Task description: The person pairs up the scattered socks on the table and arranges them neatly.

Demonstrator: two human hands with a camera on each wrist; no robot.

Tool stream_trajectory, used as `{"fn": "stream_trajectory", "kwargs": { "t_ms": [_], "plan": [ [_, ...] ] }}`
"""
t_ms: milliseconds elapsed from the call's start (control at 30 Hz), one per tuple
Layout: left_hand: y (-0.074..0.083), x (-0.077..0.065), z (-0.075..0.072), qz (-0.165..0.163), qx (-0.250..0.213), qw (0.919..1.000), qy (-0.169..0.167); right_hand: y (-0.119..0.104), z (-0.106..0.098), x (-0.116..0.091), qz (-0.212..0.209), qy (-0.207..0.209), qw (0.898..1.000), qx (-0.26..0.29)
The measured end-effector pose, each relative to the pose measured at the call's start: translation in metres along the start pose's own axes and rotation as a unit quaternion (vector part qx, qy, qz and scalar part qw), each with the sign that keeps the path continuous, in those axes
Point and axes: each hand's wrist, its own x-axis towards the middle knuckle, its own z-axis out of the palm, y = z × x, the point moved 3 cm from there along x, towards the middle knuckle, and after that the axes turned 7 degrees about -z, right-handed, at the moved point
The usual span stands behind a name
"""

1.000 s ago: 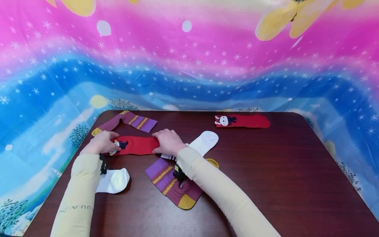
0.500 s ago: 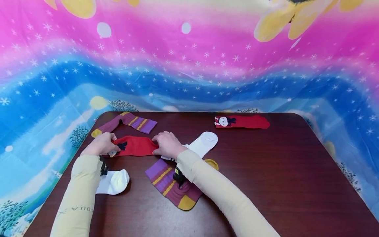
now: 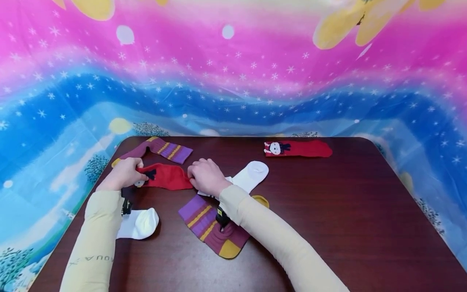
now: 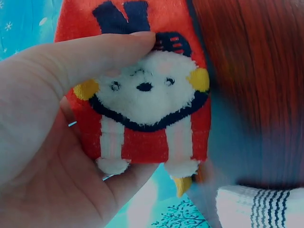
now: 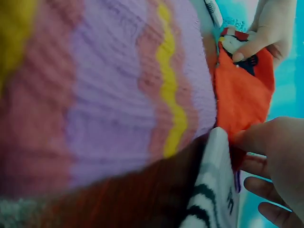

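A red sock (image 3: pixel 169 177) with a fluffy white animal face (image 4: pixel 142 90) at its cuff is held between my two hands at the left of the table. My left hand (image 3: pixel 122 174) pinches the cuff end, thumb across the top and fingers beneath. At the other end, my right hand (image 3: pixel 208 177) pinches the toe between thumb and fingers, which the right wrist view shows at the sock's tip (image 5: pixel 240 109). The sock sags and twists a little. Under my right wrist lies a purple and maroon striped sock (image 3: pixel 198 217) with a mustard toe.
A white sock (image 3: pixel 251 176) lies just right of my right hand, another white sock (image 3: pixel 140 224) below my left wrist. A second striped sock (image 3: pixel 171 151) is at the back left. A matching red sock (image 3: pixel 303 149) lies flat near the table's (image 3: pixel 346 219) far edge.
The red sock has gone from lying flat to bowed and slightly raised. My right fingers have curled in on its toe, and my left hand has shifted a little up.
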Motion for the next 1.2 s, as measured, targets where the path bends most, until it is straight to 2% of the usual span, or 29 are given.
{"fn": "stream_trajectory", "kwargs": {
  "t_ms": [100, 267, 467, 633, 733, 967, 1200],
  "plan": [
    [0.002, 0.001, 0.0, 0.007, 0.003, 1.0, 0.001, 0.0, -0.004, 0.001, 0.006, 0.022, 1.0, 0.012],
    [0.005, 0.001, 0.001, 0.01, -0.001, 1.0, 0.001, 0.005, -0.009, -0.001, 0.038, 0.045, 0.995, 0.078],
    [0.008, 0.001, 0.002, 0.012, -0.039, 0.9992, 0.006, 0.013, -0.016, -0.007, 0.06, 0.074, 0.985, 0.143],
    [0.011, 0.004, 0.001, 0.017, -0.057, 0.998, 0.02, 0.02, -0.023, -0.01, 0.062, 0.102, 0.981, 0.156],
    [0.013, 0.007, 0.0, 0.022, -0.054, 0.9979, 0.028, 0.024, -0.027, -0.013, 0.067, 0.107, 0.978, 0.165],
    [0.02, 0.013, 0.0, 0.055, -0.011, 0.9966, 0.061, 0.037, -0.035, -0.02, 0.086, 0.126, 0.97, 0.19],
    [0.029, 0.015, 0.002, 0.05, -0.017, 0.996, 0.072, 0.051, -0.041, -0.028, 0.095, 0.171, 0.961, 0.193]
  ]
}}
